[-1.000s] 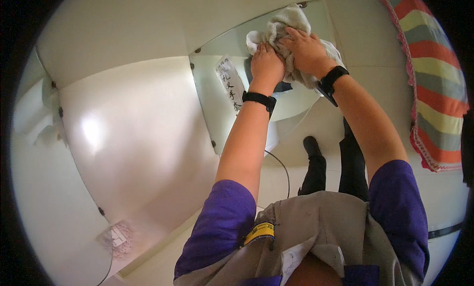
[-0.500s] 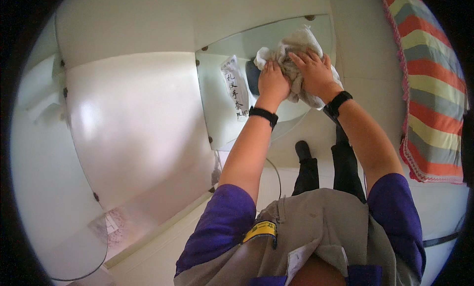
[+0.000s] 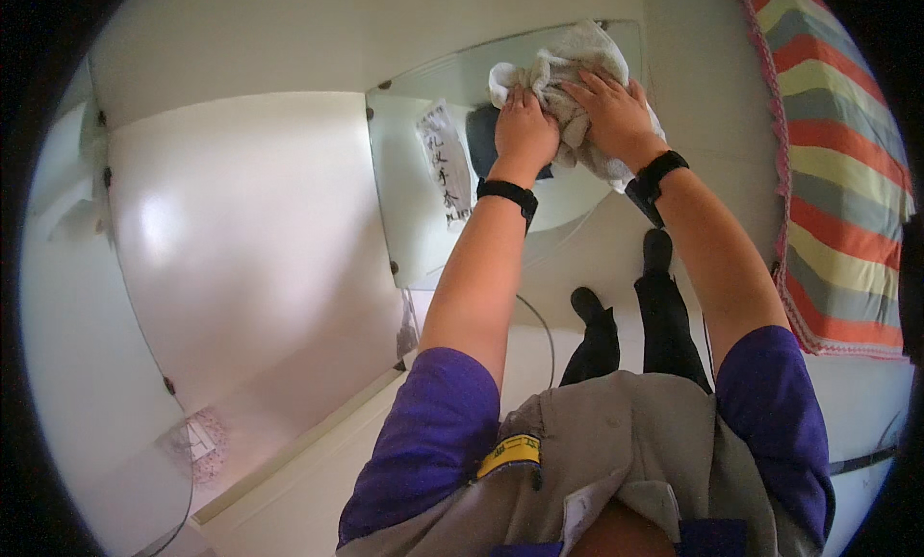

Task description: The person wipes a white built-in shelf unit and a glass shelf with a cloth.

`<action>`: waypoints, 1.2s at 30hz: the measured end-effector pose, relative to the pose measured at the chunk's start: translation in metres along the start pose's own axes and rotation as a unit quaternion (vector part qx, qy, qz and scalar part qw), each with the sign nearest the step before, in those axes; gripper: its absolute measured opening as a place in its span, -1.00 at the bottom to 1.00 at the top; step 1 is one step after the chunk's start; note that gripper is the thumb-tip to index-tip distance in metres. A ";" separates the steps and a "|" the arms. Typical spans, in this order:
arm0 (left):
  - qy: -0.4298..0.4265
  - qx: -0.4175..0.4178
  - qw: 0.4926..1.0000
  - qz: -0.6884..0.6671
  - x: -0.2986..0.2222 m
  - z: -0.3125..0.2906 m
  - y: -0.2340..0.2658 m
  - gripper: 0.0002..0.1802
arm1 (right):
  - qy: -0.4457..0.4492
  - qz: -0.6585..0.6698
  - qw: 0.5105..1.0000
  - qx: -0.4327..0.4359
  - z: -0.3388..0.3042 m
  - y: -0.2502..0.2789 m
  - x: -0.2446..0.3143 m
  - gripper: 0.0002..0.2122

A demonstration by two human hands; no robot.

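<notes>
A crumpled whitish cloth (image 3: 592, 52) lies bunched over the right part of a glass shelf (image 3: 397, 220). My left hand (image 3: 526, 134) grips its left side, fingertips pressed into the folds. Over the cloth's right side, my right hand (image 3: 616, 119) has its fingers curved across the fabric, holding it; the palm side of both hands is hidden. A fold of cloth hangs down beside my right wrist. Left of my left hand, a dark flat item (image 3: 481, 139) shows by the glass, next to a pale strip with dark handwriting (image 3: 445, 163).
A glossy white panel (image 3: 241, 230) extends to the left of the glass shelf, with small dark clips along its edges. At the right hangs a striped red, yellow and grey cloth (image 3: 837, 182). A thin cable (image 3: 549, 331) runs near my feet on the pale floor.
Both hands and the cloth have moved slightly up in the view, away from me. More of the dark item shows beside my left hand. One foot has shifted.
</notes>
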State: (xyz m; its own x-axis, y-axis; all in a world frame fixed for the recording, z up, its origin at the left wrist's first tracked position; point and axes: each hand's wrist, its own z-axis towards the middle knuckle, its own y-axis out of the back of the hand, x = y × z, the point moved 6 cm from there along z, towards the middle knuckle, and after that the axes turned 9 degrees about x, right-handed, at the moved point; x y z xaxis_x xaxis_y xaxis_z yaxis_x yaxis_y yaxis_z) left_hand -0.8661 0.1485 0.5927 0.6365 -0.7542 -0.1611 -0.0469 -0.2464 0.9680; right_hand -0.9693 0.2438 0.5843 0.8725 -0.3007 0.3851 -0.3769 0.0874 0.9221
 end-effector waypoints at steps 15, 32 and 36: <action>0.002 -0.013 0.980 -0.198 0.001 -0.254 -0.027 -0.73 | 0.047 0.028 0.981 0.189 -0.203 -0.044 0.130 -0.59; 0.243 -0.244 0.844 -0.411 0.130 -0.550 0.050 -0.85 | 0.176 0.190 0.915 0.309 -0.260 -0.049 0.325 -0.55; 0.204 -0.263 0.813 -0.478 0.134 -0.520 0.053 -0.81 | 0.239 0.124 0.905 0.330 -0.230 -0.057 0.318 -0.72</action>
State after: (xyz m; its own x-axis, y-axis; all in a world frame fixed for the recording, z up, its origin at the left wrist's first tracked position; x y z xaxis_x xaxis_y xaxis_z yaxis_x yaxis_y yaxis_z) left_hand -0.3830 0.3513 0.7222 0.3960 -0.0790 -0.9149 0.8867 -0.2259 0.4033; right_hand -0.5987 0.3614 0.6623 0.7114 0.1103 0.6940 -0.5447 -0.5375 0.6437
